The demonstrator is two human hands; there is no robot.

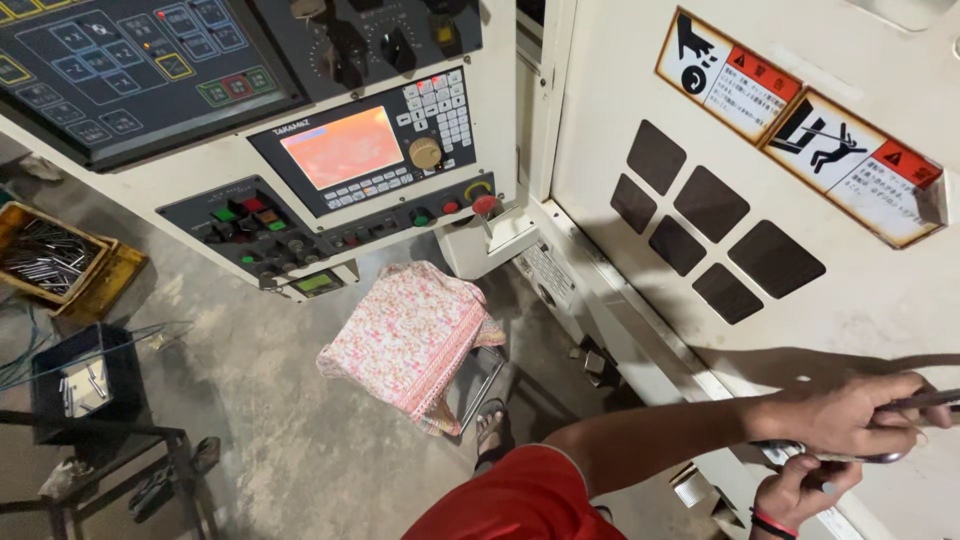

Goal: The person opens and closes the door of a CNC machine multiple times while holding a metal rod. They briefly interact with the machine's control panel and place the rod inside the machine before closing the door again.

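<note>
Gripping hard at the lower right of the frame, the left hand [840,415] is clenched around a metal handle [915,402] that runs off toward the right edge, against the cream machine door [880,300]. Just beneath it, the right hand [800,490], with a red band at the wrist, curls its fingers up around a shiny metal rod [880,458] lying right under that handle; both hands are grasping, close together, nearly touching. A red sleeve [520,500] fills the bottom centre. Up the door sit dark square patches [710,205] and two warning stickers [800,125] at the upper right. Over at the upper left, the control panel [370,150] shows an orange screen [342,147], a red round button [485,204] and rows of keys. Below it, a stool draped in a pink floral cloth [410,340] stands on the concrete floor [260,400]. Far left, a yellow tray of metal rods [45,255], and a dark crate [85,385] beneath it.
</note>
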